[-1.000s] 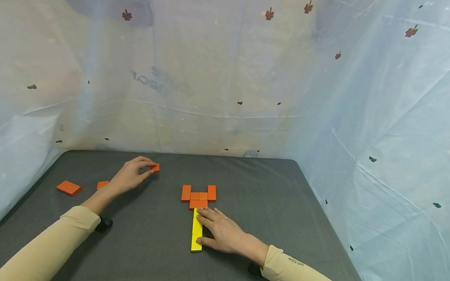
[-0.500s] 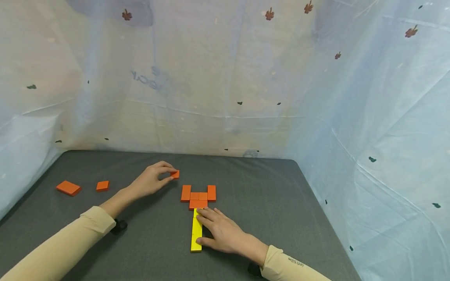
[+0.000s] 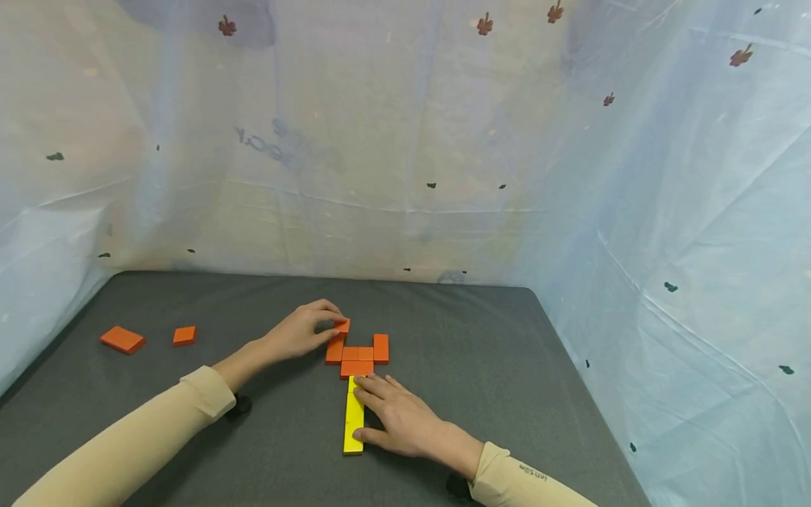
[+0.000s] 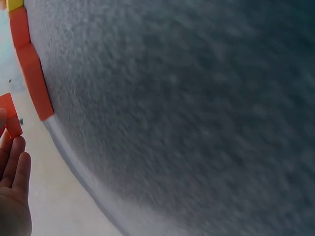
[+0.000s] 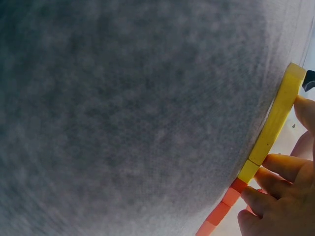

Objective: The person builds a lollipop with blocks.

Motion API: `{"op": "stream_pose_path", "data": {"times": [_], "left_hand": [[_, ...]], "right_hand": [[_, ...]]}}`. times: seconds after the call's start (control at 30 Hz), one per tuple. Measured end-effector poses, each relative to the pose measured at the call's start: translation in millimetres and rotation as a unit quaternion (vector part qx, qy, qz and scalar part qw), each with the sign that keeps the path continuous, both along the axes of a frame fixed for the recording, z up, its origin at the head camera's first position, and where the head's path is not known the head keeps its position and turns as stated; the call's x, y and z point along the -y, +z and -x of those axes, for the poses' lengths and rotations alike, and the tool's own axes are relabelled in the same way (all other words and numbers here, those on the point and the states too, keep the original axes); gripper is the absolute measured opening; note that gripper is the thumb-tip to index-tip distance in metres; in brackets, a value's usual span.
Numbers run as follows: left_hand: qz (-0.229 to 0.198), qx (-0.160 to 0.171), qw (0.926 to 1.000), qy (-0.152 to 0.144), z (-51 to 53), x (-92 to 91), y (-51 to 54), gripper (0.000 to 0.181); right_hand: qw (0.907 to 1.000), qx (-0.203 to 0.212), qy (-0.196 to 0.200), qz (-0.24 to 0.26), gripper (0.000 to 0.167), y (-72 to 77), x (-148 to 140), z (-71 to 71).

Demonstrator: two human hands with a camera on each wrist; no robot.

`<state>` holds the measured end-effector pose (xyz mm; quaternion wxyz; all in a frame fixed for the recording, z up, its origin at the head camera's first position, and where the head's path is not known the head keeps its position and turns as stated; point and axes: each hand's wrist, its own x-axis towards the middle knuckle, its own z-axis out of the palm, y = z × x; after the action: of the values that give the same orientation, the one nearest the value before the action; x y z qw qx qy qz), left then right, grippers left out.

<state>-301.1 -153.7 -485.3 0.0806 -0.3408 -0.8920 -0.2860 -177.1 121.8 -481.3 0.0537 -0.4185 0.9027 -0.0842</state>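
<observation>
Mid-frame, left hand (image 3: 303,332) brings its pinched block (image 3: 343,325) within placing reach of orange pattern (image 3: 357,368); outstretched right hand (image 3: 405,420) touches yellow blocks (image 3: 353,426).

Grey tbl (image 3: 481,366) w/ pale sheeting (image 3: 355,141) behind.

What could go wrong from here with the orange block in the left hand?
The left hand pinches the block close to a laid block; a bump might knock that one askew.

The right hand rests against the yellow blocks; if it shifts, they could slide out of line.
</observation>
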Motion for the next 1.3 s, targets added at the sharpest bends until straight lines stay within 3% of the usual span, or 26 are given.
{"op": "stream_pose_path", "data": {"times": [0.43,0.83,1.1,1.3], "left_hand": [[0.052,0.022,0.9981,-0.024,5.3,-18.7,-3.2,0.024],[0.073,0.060,0.9954,-0.018,8.0,-25.4,-6.0,0.020],[0.080,0.067,0.9945,0.009,16.3,-29.9,-5.2,0.018],[0.083,0.069,0.9942,0.003,17.6,-32.9,-5.9,0.020]], "right_hand": [[1.0000,-0.002,0.001,-0.001,0.069,1.4,1,-0.1],[1.0000,-0.007,0.003,-0.002,0.070,1.4,1,-0.3],[1.0000,-0.006,0.003,-0.001,0.070,0.3,0,0.4],[1.0000,-0.005,0.003,0.003,0.070,0.1,1,0.0]]}}
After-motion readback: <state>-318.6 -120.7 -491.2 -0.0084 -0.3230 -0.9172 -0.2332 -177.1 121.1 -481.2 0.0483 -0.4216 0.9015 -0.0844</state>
